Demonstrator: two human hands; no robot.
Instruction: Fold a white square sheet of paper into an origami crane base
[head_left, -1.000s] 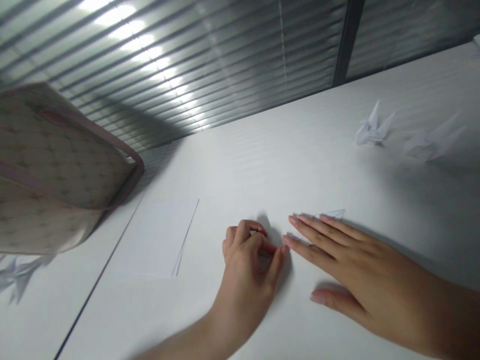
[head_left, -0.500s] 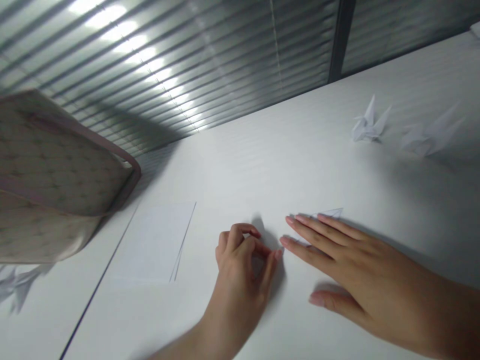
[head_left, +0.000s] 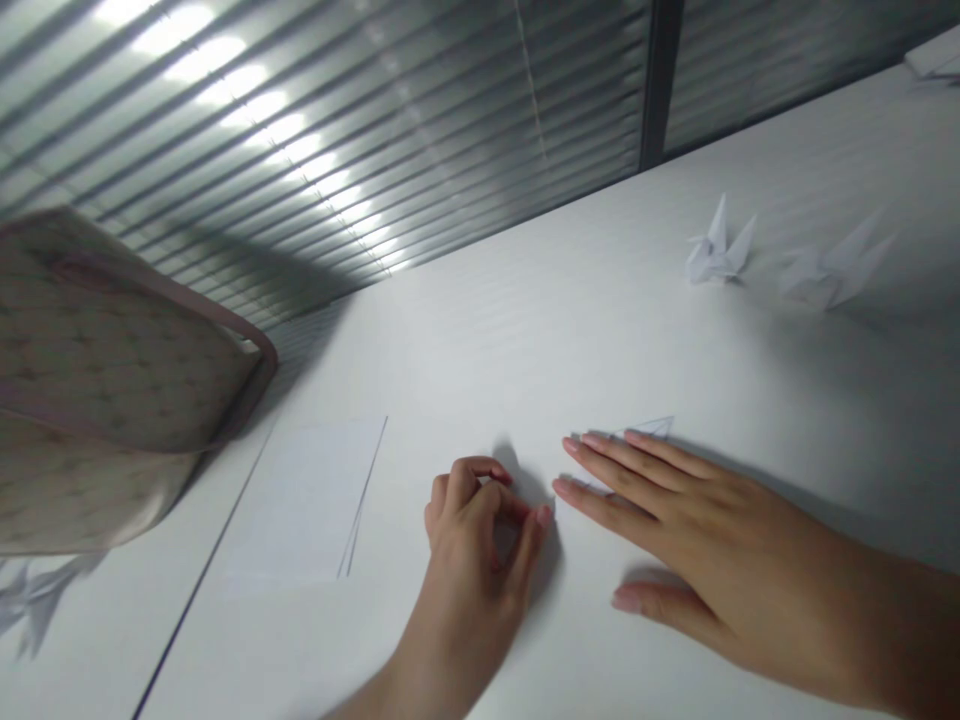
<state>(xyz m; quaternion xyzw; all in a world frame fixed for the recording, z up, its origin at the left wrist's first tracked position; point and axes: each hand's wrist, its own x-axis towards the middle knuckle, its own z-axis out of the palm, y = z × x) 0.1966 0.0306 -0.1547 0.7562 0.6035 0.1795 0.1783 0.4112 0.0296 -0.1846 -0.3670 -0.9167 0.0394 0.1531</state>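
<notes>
A folded white paper [head_left: 657, 428] lies on the white table [head_left: 465, 350], mostly covered by my right hand [head_left: 697, 520]. That hand is flat, palm down, its fingers stretched out over the paper. Just left of it, my left hand [head_left: 480, 540] is bent into a pinch, thumb and index fingertips close together beside the paper's left end. Whether a tip of the paper is between them is too small to make out. Further left lies a stack of white sheets [head_left: 307, 500].
Two folded paper cranes, one nearer [head_left: 717, 250] and one blurred [head_left: 832, 268], stand at the upper right. A patterned bag [head_left: 112, 380] fills the left side, with another folded paper [head_left: 37, 600] below it. Window blinds [head_left: 420, 120] border the table's back edge.
The view has shifted slightly, so the cranes and the paper appear a little further left. Both hands keep nearly the same pose beside and on the paper.
</notes>
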